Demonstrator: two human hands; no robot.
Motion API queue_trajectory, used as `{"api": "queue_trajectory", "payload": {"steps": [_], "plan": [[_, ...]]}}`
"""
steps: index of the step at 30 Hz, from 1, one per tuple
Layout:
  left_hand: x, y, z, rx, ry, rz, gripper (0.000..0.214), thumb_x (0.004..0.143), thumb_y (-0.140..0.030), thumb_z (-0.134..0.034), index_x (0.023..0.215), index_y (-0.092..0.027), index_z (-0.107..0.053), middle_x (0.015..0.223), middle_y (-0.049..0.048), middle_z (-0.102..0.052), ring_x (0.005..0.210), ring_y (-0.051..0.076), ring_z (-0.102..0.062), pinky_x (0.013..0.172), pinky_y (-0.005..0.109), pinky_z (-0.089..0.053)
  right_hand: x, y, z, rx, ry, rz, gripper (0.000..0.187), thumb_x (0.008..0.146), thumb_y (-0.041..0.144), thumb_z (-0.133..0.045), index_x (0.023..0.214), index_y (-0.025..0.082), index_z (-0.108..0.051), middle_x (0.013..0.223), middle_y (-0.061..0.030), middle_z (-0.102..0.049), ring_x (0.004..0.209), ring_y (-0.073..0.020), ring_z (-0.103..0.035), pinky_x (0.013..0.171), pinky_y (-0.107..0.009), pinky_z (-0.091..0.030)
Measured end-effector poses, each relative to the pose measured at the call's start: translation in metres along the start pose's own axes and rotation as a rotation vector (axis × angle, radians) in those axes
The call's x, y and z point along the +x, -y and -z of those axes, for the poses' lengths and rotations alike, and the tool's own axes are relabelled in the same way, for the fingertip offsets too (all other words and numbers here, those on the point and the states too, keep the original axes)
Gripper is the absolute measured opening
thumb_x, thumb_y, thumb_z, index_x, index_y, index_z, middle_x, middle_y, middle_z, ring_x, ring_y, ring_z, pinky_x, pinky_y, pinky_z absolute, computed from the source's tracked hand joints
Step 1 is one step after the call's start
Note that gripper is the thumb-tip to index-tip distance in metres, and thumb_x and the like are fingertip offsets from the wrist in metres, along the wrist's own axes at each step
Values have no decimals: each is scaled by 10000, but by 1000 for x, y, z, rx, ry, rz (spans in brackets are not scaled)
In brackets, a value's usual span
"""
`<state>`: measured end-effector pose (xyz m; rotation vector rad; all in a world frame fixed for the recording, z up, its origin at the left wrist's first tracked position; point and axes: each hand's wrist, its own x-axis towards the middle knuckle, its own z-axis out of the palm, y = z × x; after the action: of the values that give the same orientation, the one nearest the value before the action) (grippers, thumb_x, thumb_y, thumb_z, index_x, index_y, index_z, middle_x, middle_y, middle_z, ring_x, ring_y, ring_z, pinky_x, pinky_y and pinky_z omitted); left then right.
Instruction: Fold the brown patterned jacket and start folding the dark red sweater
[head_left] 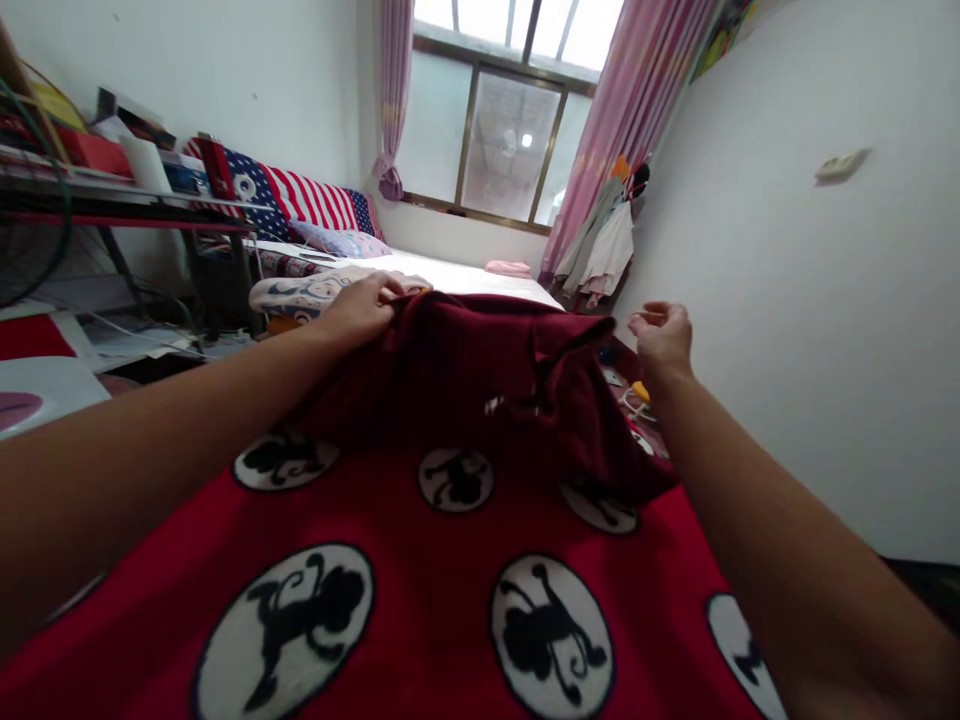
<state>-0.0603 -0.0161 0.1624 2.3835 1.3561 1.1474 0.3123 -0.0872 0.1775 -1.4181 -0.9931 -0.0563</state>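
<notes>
A dark maroon garment (480, 370) is raised in folds over a red blanket (427, 600) printed with white circles and black monkey figures. My left hand (369, 305) is closed on the garment's upper left edge. Just past the upper right corner of the cloth, my right hand (664, 335) is held up with its fingers curled in, a small gap between it and the fabric. Nothing shows in those fingers. The garment's lower side drapes onto the blanket, and a small white mark shows on its front. Its folds hide what kind of garment it is.
A cluttered desk (135, 215) stands at the left, near a white stool-like surface (52, 390). Beyond the garment lies a bed with a white sheet (450, 270). Clothes (611, 240) hang by the pink curtain (607, 110). A white cable (637, 403) lies at right.
</notes>
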Motion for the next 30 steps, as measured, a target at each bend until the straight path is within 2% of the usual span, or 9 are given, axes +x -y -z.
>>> {"api": "queue_trajectory", "payload": {"steps": [2, 4, 7, 11, 16, 19, 21, 25, 30], "plan": [[14, -5, -14, 39, -153, 0, 422, 929, -262, -405, 1261, -31, -524, 1229, 120, -576, 1196, 259, -477, 1092, 473, -276, 0, -14, -17, 7, -158, 61, 316, 853, 217, -517, 1134, 75, -550, 1154, -158, -577, 968, -178, -589, 874, -347, -453], [4, -5, -39, 80, -187, -54, 432, 913, -301, -474, 1286, -88, -519, 1294, 114, -538, 1243, 255, -439, 1118, 430, -268, -24, -36, -29, 2, -101, 128, 342, 841, 252, -531, 1140, 88, -550, 1125, -151, -595, 985, -204, -587, 915, -372, -452], [-37, 8, -88, 187, 27, -172, 494, 848, -437, -583, 1279, -197, -562, 1372, 112, -498, 1293, 290, -423, 1123, 475, -285, -81, -80, -39, -130, 134, 212, 381, 842, 427, -530, 1066, 128, -604, 1107, -156, -612, 1038, -258, -572, 971, -429, -425], [-82, 43, -136, 297, 186, -75, 610, 837, -567, -552, 1333, -214, -540, 1466, 144, -419, 1398, 347, -297, 1144, 549, -198, -131, -123, -39, -282, 406, 255, 519, 846, 571, -477, 1077, 129, -623, 1120, -178, -632, 1078, -302, -569, 988, -469, -408], [-88, 57, -143, 357, 177, -19, 544, 928, -560, -381, 1286, -212, -595, 1409, 139, -496, 1322, 308, -417, 1103, 486, -292, -143, -114, -38, -319, 490, 433, 596, 849, 550, -527, 1307, 169, -515, 1319, -152, -555, 1226, -298, -496, 1059, -466, -348], [-87, 53, -140, 347, 162, -55, 509, 929, -536, -401, 1220, -197, -645, 1368, 143, -531, 1264, 304, -471, 1069, 466, -337, -149, -100, -42, -379, 528, 499, 453, 825, 436, -593, 1211, 199, -598, 1352, -125, -542, 1238, -300, -493, 1053, -458, -346], [-88, 52, -139, 309, 139, -59, 487, 933, -517, -407, 1199, -193, -655, 1338, 131, -554, 1226, 285, -501, 1051, 434, -364, -149, -98, -41, -363, 461, 402, 285, 861, 371, -517, 1042, 210, -667, 1229, -110, -631, 1121, -280, -574, 970, -419, -408], [-91, 52, -138, 249, 89, -41, 449, 940, -479, -419, 1191, -183, -645, 1301, 113, -572, 1202, 261, -516, 1052, 398, -379, -133, -109, -25, -352, 60, 65, 358, 870, 382, -401, 969, 170, -673, 948, -153, -709, 887, -294, -629, 801, -379, -445], [-91, 50, -136, 226, 25, -8, 415, 939, -421, -438, 1215, -165, -613, 1264, 119, -569, 1173, 261, -520, 1027, 378, -401, -115, -121, -1, -541, -177, -141, 447, 884, 395, -337, 1063, 124, -644, 1029, -227, -677, 970, -351, -610, 818, -424, -413]]}}
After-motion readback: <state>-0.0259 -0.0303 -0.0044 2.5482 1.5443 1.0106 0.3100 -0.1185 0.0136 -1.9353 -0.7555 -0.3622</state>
